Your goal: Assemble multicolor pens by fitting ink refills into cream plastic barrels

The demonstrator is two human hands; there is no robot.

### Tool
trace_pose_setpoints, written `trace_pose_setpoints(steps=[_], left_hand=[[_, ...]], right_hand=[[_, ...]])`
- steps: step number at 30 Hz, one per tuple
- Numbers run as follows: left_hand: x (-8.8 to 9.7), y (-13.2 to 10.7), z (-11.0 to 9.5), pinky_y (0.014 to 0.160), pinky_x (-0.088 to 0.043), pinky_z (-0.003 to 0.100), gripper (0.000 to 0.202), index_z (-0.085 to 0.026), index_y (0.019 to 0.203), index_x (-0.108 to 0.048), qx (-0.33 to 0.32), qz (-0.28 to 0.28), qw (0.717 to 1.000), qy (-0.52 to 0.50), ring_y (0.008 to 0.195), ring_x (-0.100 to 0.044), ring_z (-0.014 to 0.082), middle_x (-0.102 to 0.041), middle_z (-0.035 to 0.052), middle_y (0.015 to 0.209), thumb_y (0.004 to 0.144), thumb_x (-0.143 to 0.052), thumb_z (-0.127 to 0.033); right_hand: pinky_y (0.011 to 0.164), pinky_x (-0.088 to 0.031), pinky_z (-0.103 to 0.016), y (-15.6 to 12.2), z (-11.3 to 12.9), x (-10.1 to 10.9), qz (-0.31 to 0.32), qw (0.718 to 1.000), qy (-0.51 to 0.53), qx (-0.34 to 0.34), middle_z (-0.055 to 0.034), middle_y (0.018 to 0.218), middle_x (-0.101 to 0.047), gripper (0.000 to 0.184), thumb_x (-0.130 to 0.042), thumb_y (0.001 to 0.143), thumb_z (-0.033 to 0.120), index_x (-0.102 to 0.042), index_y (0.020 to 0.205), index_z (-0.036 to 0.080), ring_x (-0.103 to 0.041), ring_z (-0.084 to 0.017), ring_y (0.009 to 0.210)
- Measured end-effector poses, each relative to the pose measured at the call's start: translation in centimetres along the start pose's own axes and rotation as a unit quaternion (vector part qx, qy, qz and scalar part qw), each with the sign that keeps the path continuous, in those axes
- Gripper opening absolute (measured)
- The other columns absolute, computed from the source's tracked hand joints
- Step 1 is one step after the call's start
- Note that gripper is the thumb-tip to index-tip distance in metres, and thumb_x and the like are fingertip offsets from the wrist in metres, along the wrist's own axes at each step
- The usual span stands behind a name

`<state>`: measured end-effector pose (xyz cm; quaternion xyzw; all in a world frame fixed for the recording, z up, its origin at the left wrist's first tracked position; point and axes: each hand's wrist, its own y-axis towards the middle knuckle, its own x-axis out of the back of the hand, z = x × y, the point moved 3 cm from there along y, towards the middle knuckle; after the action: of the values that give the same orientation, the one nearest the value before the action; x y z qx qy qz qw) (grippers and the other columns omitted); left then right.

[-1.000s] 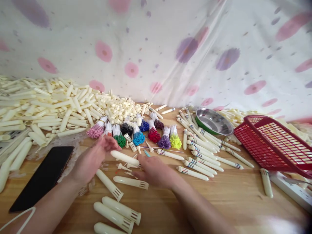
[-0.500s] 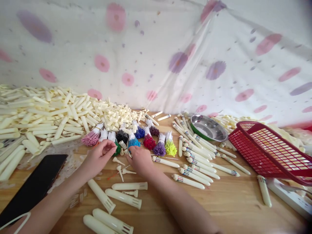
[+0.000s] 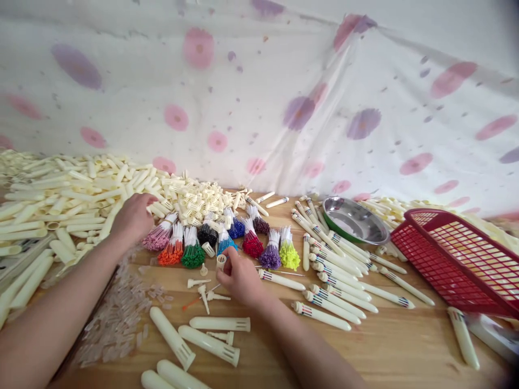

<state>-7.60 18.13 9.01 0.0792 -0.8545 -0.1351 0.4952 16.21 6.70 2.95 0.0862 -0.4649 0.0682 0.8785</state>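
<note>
My right hand (image 3: 240, 276) is closed, pinching a small cream slotted collar (image 3: 221, 261) just in front of the coloured refill bundles (image 3: 227, 244). My left hand (image 3: 132, 217) reaches back left onto the big heap of cream pen barrels (image 3: 68, 194); its fingers curl down among them, and what they hold is hidden. Loose cream barrels (image 3: 211, 340) and small cream tips (image 3: 206, 294) lie on the wooden table (image 3: 405, 346) near my right wrist.
A pile of small slotted collars (image 3: 198, 200) sits behind the bundles. Assembled multicolour pens (image 3: 336, 270) lie to the right, beside a steel bowl (image 3: 354, 219) and a red plastic basket (image 3: 458, 259). Small clear pieces (image 3: 117, 319) lie by my left forearm. Flowered cloth (image 3: 259, 97) hangs behind.
My left hand has swung from the table's middle back left to the barrel heap. My right hand drew back slightly with a collar. The view shifted; the black phone is out of sight.
</note>
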Motion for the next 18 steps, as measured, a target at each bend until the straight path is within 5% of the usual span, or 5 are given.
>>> trace_pose_setpoints(steps=[5,11,15,18], left_hand=[[1.5,-1.4,5.7,0.079,-0.043,0.033,0.02,-0.015,0.066,-0.06,0.053,0.054,0.997,0.005,0.081,-0.062,0.0242,-0.062,0.0011,0.068,0.058,-0.055,0.002],[1.8,-3.4,6.9,0.07,-0.042,0.019,0.019,-0.018,0.065,-0.065,0.052,0.02,0.997,-0.057,0.086,-0.063,0.0173,-0.058,-0.0079,0.057,0.061,-0.062,0.0],[2.9,-4.3,5.3,0.065,-0.042,0.01,0.027,-0.024,0.064,-0.066,0.053,-0.044,0.991,-0.118,0.092,-0.062,0.0107,-0.057,-0.0093,0.059,0.063,-0.062,0.003],[3.3,-6.2,2.0,0.063,-0.041,0.004,0.024,-0.023,0.082,-0.068,0.065,-0.074,0.967,-0.237,0.09,-0.062,0.0065,-0.062,-0.0105,0.073,0.069,-0.063,-0.003]], right_hand=[[0.049,-0.029,-0.02,-0.2,-0.2,-0.5,-0.056,0.995,0.081,0.002,0.005,0.055,-0.054,0.017,-0.049,0.079,0.025,-0.049,0.095,0.019,-0.047,-0.012,0.049],[0.052,-0.032,-0.021,-0.3,-0.2,-0.6,-0.085,0.977,0.195,0.009,0.0028,0.062,-0.049,0.012,-0.05,0.078,0.03,-0.051,0.083,0.019,-0.045,-0.011,0.055],[0.046,-0.033,-0.019,0.0,-0.2,-0.9,-0.027,0.896,0.443,-0.02,0.0046,0.062,-0.045,0.021,-0.047,0.082,0.04,-0.046,0.089,0.021,-0.042,-0.01,0.052],[0.042,-0.034,-0.018,0.0,0.3,-1.0,0.023,0.825,0.564,-0.023,0.0045,0.063,-0.046,0.028,-0.051,0.08,0.046,-0.045,0.092,0.021,-0.042,-0.009,0.052]])
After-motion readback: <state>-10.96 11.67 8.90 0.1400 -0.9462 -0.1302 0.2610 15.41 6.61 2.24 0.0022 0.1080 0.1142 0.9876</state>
